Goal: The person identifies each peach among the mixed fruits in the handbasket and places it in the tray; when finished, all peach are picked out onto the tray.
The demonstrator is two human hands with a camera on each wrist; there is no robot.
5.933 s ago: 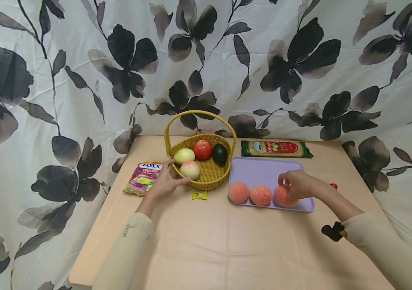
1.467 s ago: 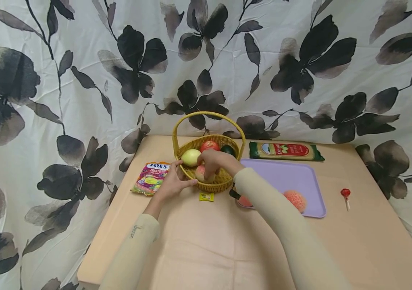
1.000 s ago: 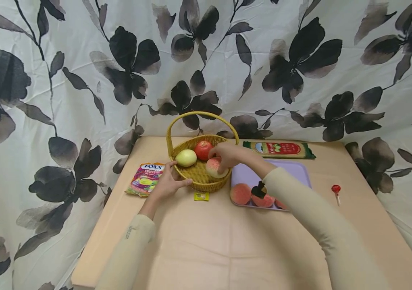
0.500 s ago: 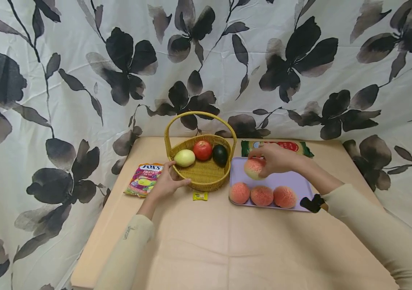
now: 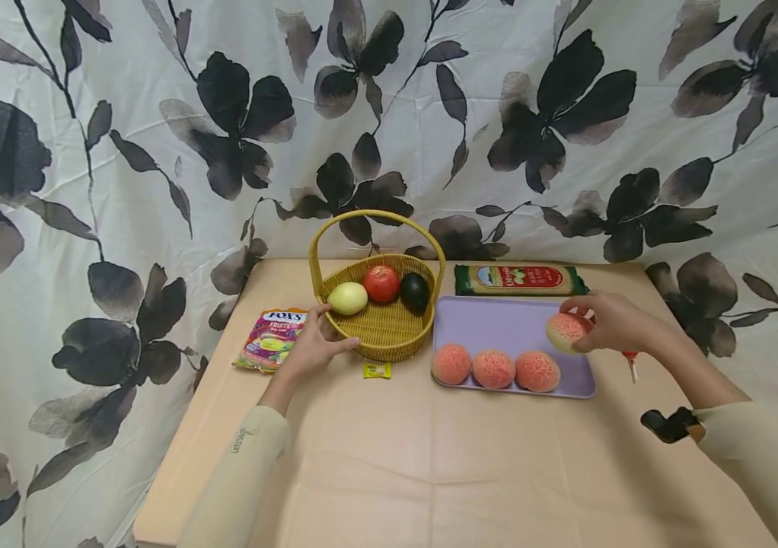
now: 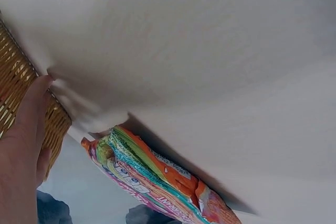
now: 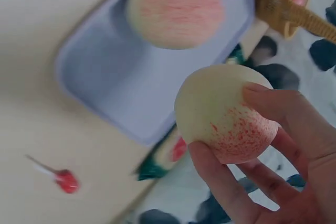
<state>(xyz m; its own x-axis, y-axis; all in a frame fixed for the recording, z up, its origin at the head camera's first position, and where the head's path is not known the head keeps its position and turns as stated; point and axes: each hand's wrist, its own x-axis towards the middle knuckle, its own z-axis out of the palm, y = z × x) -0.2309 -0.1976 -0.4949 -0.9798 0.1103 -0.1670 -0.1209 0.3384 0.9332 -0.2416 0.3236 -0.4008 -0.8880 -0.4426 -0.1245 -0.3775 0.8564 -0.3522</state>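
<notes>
My right hand (image 5: 618,323) grips a peach (image 5: 565,333) over the right end of the lilac tray (image 5: 492,320). In the right wrist view the peach (image 7: 223,111) is pale with red speckles, and thumb and fingers curl round it. Three more peaches (image 5: 494,369) sit in a row along the tray's front edge. My left hand (image 5: 317,346) holds the left side of the yellow wicker basket (image 5: 389,335); in the left wrist view its fingers lie against the woven wall. Inside the basket are a pale yellow-green fruit (image 5: 348,298), a red tomato-like fruit (image 5: 381,283) and an avocado (image 5: 415,294).
A Fox's candy bag (image 5: 272,339) lies left of the basket. In front of the basket is a small yellow wrapped sweet (image 5: 377,371). Behind the tray lies a green-and-red Oliveta packet (image 5: 519,279). A red lollipop (image 5: 631,361) lies right of the tray, partly behind my right hand.
My right hand took the peach out of the basket and carried it right, across the tray to its right end. Earlier it was at the tray's right-hand peach. My left hand stays at the basket.
</notes>
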